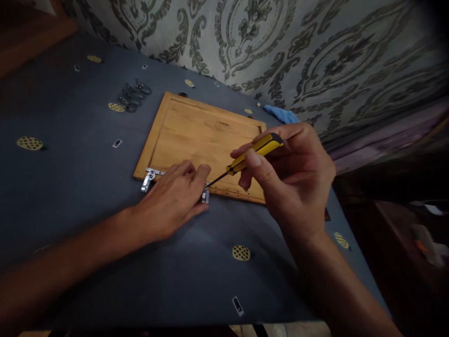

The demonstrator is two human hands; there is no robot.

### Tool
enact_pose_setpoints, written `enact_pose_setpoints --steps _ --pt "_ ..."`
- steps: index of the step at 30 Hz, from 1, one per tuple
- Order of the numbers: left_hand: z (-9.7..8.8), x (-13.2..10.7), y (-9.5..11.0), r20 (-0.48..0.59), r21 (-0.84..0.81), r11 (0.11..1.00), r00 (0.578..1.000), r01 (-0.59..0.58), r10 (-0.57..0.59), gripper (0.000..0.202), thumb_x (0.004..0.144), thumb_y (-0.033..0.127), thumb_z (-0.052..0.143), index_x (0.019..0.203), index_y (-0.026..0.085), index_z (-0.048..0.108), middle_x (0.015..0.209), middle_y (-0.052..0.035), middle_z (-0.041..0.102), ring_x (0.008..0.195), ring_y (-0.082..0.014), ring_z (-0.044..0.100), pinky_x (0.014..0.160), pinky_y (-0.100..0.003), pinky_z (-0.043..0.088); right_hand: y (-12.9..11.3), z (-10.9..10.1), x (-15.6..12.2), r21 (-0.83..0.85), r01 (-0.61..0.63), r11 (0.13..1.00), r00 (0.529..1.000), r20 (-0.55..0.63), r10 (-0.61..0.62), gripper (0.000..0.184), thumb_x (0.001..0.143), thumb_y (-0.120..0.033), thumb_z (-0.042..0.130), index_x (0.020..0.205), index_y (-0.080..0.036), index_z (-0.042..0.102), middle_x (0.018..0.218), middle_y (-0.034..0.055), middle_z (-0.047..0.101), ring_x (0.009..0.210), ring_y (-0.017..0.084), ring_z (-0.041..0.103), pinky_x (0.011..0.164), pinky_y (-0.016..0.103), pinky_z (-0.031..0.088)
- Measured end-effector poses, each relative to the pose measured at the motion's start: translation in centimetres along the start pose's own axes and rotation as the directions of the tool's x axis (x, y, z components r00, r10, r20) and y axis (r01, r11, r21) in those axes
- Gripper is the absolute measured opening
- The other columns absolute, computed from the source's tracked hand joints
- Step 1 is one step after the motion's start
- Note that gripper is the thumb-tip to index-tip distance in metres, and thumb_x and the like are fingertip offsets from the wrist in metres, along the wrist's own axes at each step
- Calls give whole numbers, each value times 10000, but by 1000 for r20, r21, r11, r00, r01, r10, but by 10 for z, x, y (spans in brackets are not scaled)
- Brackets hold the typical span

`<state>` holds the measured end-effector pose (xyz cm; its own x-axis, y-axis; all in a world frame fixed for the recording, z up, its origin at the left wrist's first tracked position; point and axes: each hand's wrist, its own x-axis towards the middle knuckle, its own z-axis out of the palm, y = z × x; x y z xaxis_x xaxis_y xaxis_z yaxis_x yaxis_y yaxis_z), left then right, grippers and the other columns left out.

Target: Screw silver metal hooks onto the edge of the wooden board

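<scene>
In my right hand is a yellow and black screwdriver, pinched between thumb and fingers. Its dark shaft slants down to the left, and the tip meets a small metal fitting at the near edge of a framed wooden panel. My left hand lies over that edge, its fingers curled on the wood and the thumb below, gripping the fitting beside the tip. Left of this hand, a second shiny hinge-like fitting sits at the panel's corner. Any screw under the tip is too small to make out.
Several dark ring-shaped pieces lie behind the panel to the left. A blue cloth rests by the patterned wall. The grey-blue tablecloth ends at the right, where a dark, cluttered surface stands.
</scene>
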<state>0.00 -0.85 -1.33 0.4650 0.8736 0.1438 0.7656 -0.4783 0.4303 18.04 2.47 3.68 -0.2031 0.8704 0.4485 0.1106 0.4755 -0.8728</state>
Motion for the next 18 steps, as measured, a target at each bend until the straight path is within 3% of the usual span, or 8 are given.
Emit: enact_pose_setpoints --steps 4,8,18 --pt "-1 1 2 0 22 1000 1000 2 -2 450 865 260 744 1212 157 477 1072 -102 616 1051 -292 604 860 -405 524 -5 -2 11 -33 -8 999 984 177 13 228 858 -378 778 1044 -292 679 879 -26 723 492 97 630 431 247 528" --pt "-2 2 3 11 32 1000 1000 2 -2 440 868 267 743 1202 145 483 1053 -108 610 1027 -299 596 843 -414 527 -8 -1 20 -31 -26 999 955 295 34 216 854 -429 775 996 -284 701 948 -9 734 506 93 641 458 235 559" --pt "-3 2 3 7 14 1000 1000 -5 5 434 863 242 745 1192 140 483 1040 -98 607 1013 -279 595 837 -390 521 -1 8 23 60 -79 995 978 197 66 364 776 -454 840 835 -240 552 766 -61 705 409 45 531 338 169 435"
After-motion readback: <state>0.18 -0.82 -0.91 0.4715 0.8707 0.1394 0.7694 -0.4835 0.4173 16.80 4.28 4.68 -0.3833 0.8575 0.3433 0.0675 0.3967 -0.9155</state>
